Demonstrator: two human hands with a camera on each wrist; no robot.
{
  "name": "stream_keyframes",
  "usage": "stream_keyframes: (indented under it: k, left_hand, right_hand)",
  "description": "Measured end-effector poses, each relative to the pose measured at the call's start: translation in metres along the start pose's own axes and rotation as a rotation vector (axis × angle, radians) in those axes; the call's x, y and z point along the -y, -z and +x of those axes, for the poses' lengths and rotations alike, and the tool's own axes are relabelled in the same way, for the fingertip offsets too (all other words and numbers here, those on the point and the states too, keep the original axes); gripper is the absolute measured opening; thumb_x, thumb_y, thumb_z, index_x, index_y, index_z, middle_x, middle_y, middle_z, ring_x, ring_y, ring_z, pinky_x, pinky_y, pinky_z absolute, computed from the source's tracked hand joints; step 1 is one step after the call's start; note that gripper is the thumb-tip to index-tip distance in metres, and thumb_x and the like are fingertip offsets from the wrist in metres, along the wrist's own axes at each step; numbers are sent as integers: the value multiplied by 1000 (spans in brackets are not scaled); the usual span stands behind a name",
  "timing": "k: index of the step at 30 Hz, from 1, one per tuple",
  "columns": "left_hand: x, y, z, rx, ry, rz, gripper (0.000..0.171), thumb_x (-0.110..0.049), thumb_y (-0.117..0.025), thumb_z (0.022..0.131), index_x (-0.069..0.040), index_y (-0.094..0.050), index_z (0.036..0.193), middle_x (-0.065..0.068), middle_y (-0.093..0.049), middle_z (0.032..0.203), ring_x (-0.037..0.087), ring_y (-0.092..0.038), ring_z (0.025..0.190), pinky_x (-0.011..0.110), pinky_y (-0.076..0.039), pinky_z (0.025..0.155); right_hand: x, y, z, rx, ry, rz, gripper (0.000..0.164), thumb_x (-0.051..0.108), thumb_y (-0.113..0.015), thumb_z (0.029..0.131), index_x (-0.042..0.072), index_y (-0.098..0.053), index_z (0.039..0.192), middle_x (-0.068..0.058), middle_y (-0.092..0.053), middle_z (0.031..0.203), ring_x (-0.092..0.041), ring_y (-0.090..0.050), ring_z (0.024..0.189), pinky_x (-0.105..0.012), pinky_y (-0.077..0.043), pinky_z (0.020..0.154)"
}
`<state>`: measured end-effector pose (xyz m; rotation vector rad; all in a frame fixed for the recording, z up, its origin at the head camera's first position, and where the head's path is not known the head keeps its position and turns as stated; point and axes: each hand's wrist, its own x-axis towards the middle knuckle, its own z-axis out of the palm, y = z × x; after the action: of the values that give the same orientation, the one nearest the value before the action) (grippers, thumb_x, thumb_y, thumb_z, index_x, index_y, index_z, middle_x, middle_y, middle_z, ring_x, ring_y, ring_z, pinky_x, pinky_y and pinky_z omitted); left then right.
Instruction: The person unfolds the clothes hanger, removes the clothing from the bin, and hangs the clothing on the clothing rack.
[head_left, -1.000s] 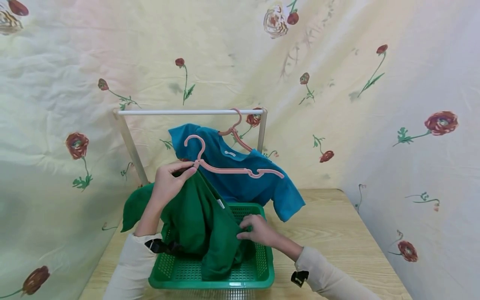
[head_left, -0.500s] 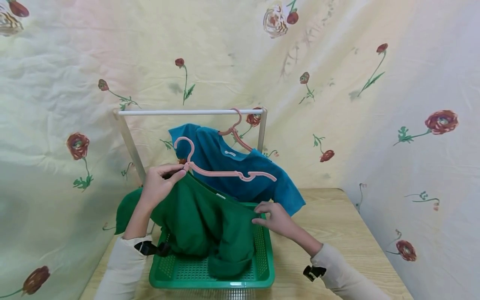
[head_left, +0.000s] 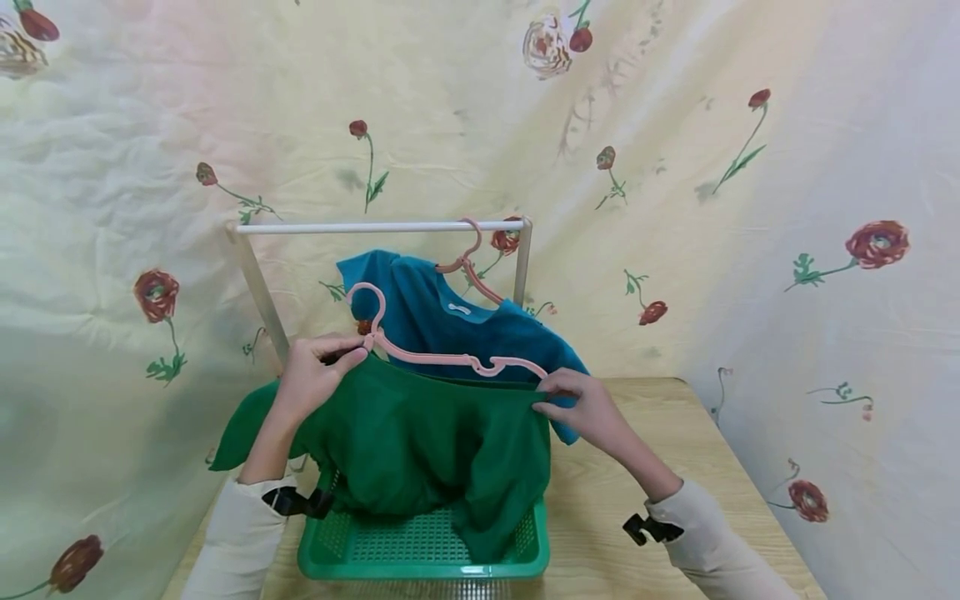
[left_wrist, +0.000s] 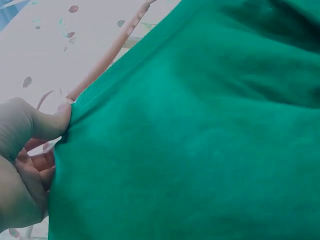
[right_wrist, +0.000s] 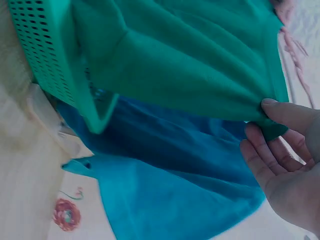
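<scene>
A green shirt (head_left: pixel 435 442) is stretched between both hands over a green basket (head_left: pixel 423 571). My left hand (head_left: pixel 311 375) pinches the shirt's neckline together with a pink clothes hanger (head_left: pixel 431 358), just below its hook. The hanger's right arm lies outside the shirt, above the neckline; its left arm is hidden behind cloth and hand. At the other end of the neckline, my right hand (head_left: pixel 588 412) pinches the shirt edge between thumb and fingers, close to the hanger's right tip. The right wrist view shows the thumb pressed on the green cloth (right_wrist: pixel 190 65).
Behind hangs a blue shirt (head_left: pixel 480 329) on another pink hanger (head_left: pixel 472 258), hooked over the white bar (head_left: pixel 360 227) of a small rack. The basket stands on a wooden table (head_left: pixel 660 483). A floral curtain (head_left: pixel 450 100) surrounds the table.
My right hand has moved up and right with the shirt's edge, spreading the neckline wide and lifting cloth in the basket. My left hand shifted slightly left with the hanger.
</scene>
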<state>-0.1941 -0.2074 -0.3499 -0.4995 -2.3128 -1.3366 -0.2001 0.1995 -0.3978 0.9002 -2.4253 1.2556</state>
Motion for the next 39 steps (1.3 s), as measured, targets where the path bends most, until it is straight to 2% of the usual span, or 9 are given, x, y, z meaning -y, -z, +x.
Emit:
stream_keyframes:
  k: [3,10,14,18,21,23,31,35,39]
  left_hand:
    - [-1,0,-1,6,-5,44,26,-12,-68,97,0,-74,120,19,-76,113,-5,-68,97,7,-52,81]
    - [0,-1,-3,14,17,93,26,-5,-68,97,0,-73,121,19,-76,112,33,-73,101,5,-50,79]
    - [1,-2,-4,29,17,120,25,-6,-69,96,-1,-74,121,18,-76,112,34,-73,102,8,-52,80]
    - [0,-8,-5,62,23,131,25,-6,-69,96,-2,-75,120,17,-76,114,33,-72,105,27,-60,88]
    - [-1,-15,-5,89,17,125,25,-6,-70,95,-1,-75,119,17,-76,116,34,-72,109,45,-59,93]
    - [-2,-22,-4,103,8,118,25,-6,-70,95,-1,-75,119,18,-75,117,35,-71,110,49,-57,94]
    - [-11,-44,-2,95,1,80,26,-9,-69,96,0,-74,120,18,-75,117,34,-71,109,50,-59,91]
    - [-14,-52,-2,91,-11,68,26,-10,-69,96,0,-74,119,17,-75,115,32,-71,107,48,-60,91]
    - [-16,-58,-1,86,-28,42,24,-10,-70,96,-1,-76,117,14,-76,108,28,-70,99,33,-60,82]
  right_hand:
    - [4,7,1,-18,6,-25,15,0,-80,84,8,-78,97,-7,-73,99,-23,-69,90,-32,-62,85]
    - [13,18,2,-50,56,-20,15,-2,-80,84,8,-78,95,-7,-75,99,-16,-70,93,-41,-62,83]
    - [14,23,4,-61,54,-20,14,-1,-79,85,10,-79,95,-7,-75,100,-17,-70,95,-28,-62,85]
    - [17,25,9,-79,55,-19,14,-1,-79,85,9,-79,95,-8,-75,100,-19,-69,94,-16,-58,86]
    - [21,25,16,-84,56,-7,13,-1,-78,86,7,-78,96,-10,-75,102,-20,-69,96,-16,-58,87]
    - [26,23,22,-79,48,11,13,-2,-77,87,6,-78,97,-10,-74,103,-21,-69,98,-20,-59,89]
    - [38,2,40,-42,51,-7,10,-5,-76,86,3,-77,94,-13,-74,102,-28,-70,96,-44,-62,87]
    - [41,-11,45,-27,84,-68,11,-2,-78,86,7,-78,92,-8,-75,100,-24,-70,94,-42,-62,85]
    - [43,-23,50,-6,123,-74,11,0,-79,86,9,-77,92,-6,-75,99,-21,-70,94,-40,-61,85]
